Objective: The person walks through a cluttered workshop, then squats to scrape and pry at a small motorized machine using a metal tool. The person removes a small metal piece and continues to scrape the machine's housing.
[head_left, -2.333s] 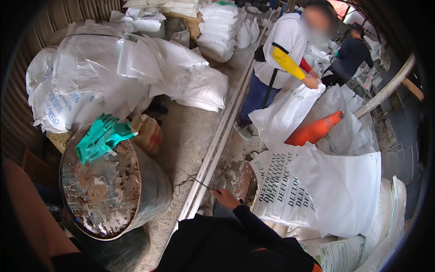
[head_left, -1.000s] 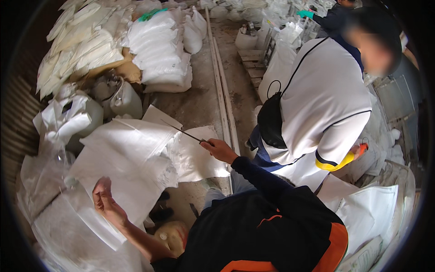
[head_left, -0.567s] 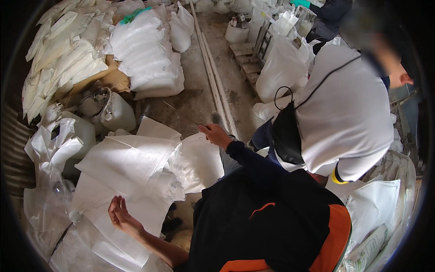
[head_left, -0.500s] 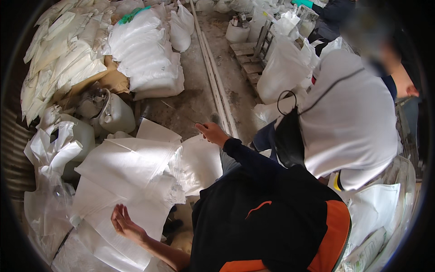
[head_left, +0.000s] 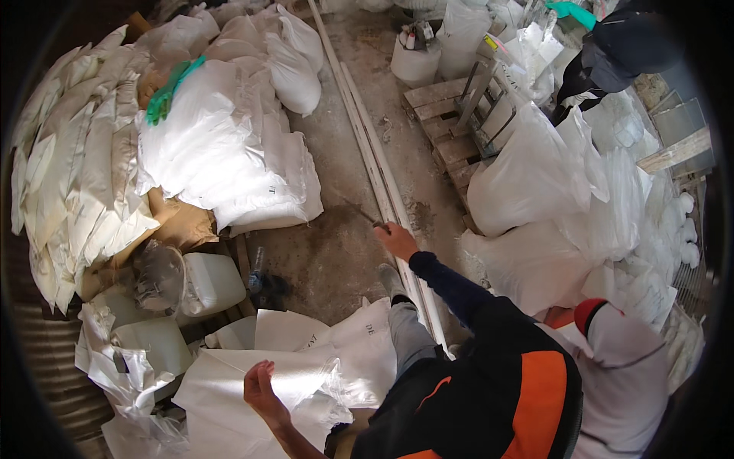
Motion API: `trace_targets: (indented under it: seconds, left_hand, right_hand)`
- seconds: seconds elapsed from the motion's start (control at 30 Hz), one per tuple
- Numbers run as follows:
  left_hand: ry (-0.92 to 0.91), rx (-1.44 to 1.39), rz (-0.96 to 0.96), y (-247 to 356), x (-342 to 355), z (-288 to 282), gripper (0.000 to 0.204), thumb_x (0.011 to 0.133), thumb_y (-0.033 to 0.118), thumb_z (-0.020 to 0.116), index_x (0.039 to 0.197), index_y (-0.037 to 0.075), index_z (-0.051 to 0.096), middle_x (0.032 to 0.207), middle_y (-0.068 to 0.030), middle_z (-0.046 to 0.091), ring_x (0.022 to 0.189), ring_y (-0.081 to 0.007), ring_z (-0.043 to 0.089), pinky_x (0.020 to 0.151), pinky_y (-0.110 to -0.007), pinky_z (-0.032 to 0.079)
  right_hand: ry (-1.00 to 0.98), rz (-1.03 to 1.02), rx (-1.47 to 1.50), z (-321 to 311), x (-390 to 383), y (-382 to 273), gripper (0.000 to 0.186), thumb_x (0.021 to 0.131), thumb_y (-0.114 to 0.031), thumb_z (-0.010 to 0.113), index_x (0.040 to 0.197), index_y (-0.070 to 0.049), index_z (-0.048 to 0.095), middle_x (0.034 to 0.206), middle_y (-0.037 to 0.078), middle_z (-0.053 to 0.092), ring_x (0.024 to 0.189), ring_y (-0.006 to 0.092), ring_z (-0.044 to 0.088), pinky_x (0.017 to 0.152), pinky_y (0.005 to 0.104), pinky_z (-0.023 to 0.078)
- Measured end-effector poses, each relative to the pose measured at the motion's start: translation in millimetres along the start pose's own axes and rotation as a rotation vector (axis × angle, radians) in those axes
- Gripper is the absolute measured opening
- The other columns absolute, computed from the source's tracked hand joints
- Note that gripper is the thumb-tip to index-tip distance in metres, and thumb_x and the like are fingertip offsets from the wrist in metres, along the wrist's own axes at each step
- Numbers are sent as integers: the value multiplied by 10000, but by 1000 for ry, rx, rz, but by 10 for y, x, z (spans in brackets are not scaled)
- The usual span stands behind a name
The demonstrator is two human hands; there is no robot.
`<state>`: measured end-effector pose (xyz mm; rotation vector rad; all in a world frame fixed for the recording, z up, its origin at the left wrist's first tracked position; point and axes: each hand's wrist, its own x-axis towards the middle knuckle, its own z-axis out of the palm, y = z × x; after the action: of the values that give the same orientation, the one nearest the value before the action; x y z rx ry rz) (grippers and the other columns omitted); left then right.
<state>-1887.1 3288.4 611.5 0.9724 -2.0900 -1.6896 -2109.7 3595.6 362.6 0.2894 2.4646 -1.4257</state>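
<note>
My right hand (head_left: pixel 398 242), at the end of a dark blue sleeve, is closed around the dark handle of a knife (head_left: pixel 359 210). Its thin blade points away to the far left, above the dusty floor. My left hand (head_left: pixel 262 389) is held over flat white woven sacks (head_left: pixel 229 398), fingers loosely bent and apart from the sacks; I see nothing in it. Beside these lies another white sack (head_left: pixel 367 352) with printing, close to my leg.
Filled white sacks (head_left: pixel 229 145) are stacked at far left, green gloves (head_left: pixel 172 92) on top. Plastic jerrycans (head_left: pixel 214 283) stand below them. Long pale pipes (head_left: pixel 367 145) cross the floor (head_left: pixel 336 245). At right are a wooden pallet (head_left: pixel 443 122), bulging bags (head_left: pixel 527 180) and two people, one bending close by.
My view has swung, so sacks and floor sit lower in it. The nearby person in light clothing now appears lower right. The knife stays in my right hand; my left fingers are more bent.
</note>
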Motion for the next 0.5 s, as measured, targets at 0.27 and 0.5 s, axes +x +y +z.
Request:
trace_targets:
  seconds: [0.27,0.5]
  left_hand:
    - [-2,7,-35,552,1023,535,186,937,172,539,974,0,601,914,-73,634,868,-161,596,830,-313,467]
    - [25,-52,-36,717,1670,1002,236,931,236,559,1000,15,601,935,-66,634,882,-164,598,827,-310,465]
  right_hand:
    - [55,131,98,-854,422,261,406,888,-391,545,909,14,561,737,158,569,677,297,545,624,409,419]
    - [-29,268,25,-1230,616,-15,477,905,-436,498,1055,12,565,973,227,608,885,377,577,770,448,436]
